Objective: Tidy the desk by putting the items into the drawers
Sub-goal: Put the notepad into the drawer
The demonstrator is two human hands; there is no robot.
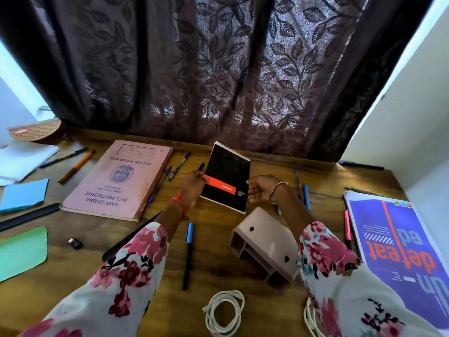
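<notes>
My left hand (193, 188) grips the left edge of a black spiral notepad (227, 176) with a red band, holding it tilted up above the wooden desk (213, 242). A black pen tip (201, 166) sticks out above that hand's fingers. At the notepad's right edge is my right hand (260, 189), fingers apart and palm toward the notepad; whether it touches the notepad is unclear. A pink record book (121, 181) lies flat to the left. A blue-capped pen (188, 254) lies between my forearms. No drawer shows in this view.
A pink plastic organiser (264, 246) lies on its side near my right arm. Coiled white cable (224, 312) sits at the front edge, a purple book (401, 251) at right. Left: blue (23, 194) and green (21, 251) paper, black ruler (29, 216), sharpener (75, 243), several pens, basket (36, 130).
</notes>
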